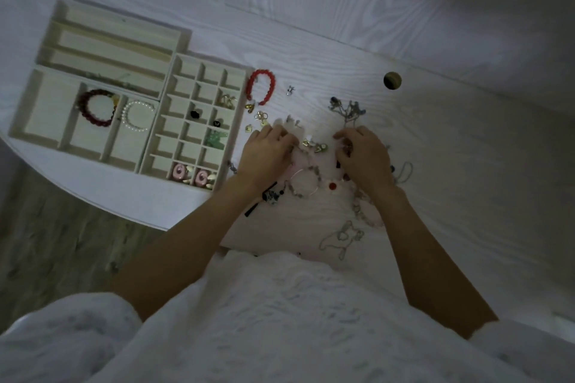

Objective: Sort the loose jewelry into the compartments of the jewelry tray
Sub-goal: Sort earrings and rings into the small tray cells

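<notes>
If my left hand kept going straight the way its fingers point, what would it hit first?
Probably the small gold charms lying just beyond the left hand; its curled fingertips may already be touching a piece there, which the view hides.

The cream jewelry tray (pixel 183 50) lies flat at the table's left, its compartments holding a dark red bracelet (pixel 97 107), a pearl bracelet (pixel 137 116), green pieces (pixel 215 139) and pink round pieces (pixel 189 175). To its right the loose jewelry (pixel 314 146) is scattered: a red bead bracelet (pixel 261 86) just beside the tray, tangled chains (pixel 346 109) farther right, and a thin silver chain (pixel 342 238) near the table's front edge.
</notes>
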{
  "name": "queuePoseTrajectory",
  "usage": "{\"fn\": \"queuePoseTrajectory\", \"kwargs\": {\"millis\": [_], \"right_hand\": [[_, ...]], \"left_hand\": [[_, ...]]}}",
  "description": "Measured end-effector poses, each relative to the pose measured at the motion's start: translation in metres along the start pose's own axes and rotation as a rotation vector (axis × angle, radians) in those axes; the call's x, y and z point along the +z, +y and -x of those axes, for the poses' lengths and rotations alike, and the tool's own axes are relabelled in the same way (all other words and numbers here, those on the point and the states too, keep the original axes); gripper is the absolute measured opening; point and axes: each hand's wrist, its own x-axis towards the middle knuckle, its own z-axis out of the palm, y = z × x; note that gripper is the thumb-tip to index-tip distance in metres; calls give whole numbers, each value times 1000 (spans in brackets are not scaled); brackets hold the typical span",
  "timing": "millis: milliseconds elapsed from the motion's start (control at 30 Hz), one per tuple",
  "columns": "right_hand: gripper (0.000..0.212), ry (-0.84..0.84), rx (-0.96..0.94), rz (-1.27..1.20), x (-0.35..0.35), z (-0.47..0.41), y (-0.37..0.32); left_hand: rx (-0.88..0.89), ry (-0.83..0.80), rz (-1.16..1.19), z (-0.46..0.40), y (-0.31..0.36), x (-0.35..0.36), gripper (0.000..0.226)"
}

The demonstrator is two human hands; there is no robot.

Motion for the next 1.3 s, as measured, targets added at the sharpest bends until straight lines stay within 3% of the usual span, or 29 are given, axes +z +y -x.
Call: {"fn": "queuePoseTrajectory", "kwargs": {"millis": [100, 267, 400, 533, 667, 800, 967, 1067, 1200, 1300], "right_hand": [[24, 63, 6, 31, -3, -6, 4], [20, -13, 14, 117, 1, -14, 4], [14, 26, -9, 135, -4, -13, 2], [17, 68, -41, 48, -21, -7, -8], [20, 33, -19, -125, -43, 4, -32], [11, -84, -74, -184, -40, 5, -71], [18, -247, -253, -190, -2, -12, -132], [17, -313, -297, -232, 21, -23, -166], [14, -380, -330, -260, 52, -42, -201], [18, -387, -344, -171, 70, -56, -211]], "left_hand": [[-13, 39, 7, 5, -4, 1, 18], [-33, 45, 34, 6, -5, 2, 21], [-28, 5, 56, 8, -5, 0, 22], [9, -68, 127, 15, -7, -9, 31], [26, 11, 226, 40, -11, -28, 34], [-215, 240, 165, 78, -36, -43, 28], [-590, 417, -9, 126, -84, -46, 44], [-677, 449, 35, 140, -97, -40, 47], [-659, 497, 128, 143, -112, -37, 40], [-685, 536, 166, 143, -121, -40, 36]]}}
